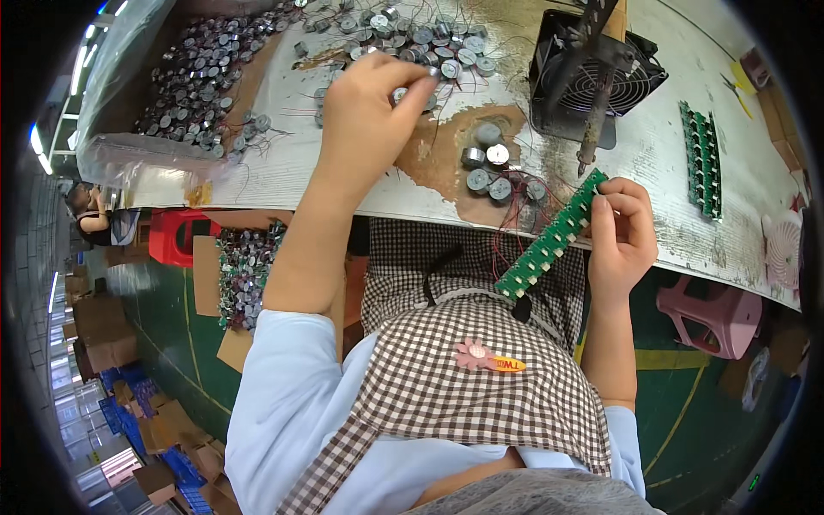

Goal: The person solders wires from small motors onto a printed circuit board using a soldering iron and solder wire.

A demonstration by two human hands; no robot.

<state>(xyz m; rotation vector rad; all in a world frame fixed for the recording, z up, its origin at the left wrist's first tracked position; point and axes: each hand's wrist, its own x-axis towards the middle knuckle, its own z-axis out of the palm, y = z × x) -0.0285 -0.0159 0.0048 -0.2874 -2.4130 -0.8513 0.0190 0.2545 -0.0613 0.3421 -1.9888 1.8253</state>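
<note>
My left hand (373, 107) reaches over the worktable to the near side of a pile of small round metal motors (421, 36) with thin wires. Its thumb and fingers are brought together in a pinch, but what lies between them is mostly hidden. My right hand (627, 232) grips the upper end of a long green circuit board strip (549, 245), slanting over the table's front edge. Small pale parts line the strip. Just above its upper end points the tip of a soldering iron (592, 129). A small cluster of motors (499, 176) with red wires sits left of the strip.
A black fan (571, 73) stands behind the iron. More green strips (702, 159) lie at right, near a small pale fan (783, 249) and tweezers (736, 96). A plastic-lined box of motors (193, 94) is at left. Below are another box (249, 275) and stools (712, 316).
</note>
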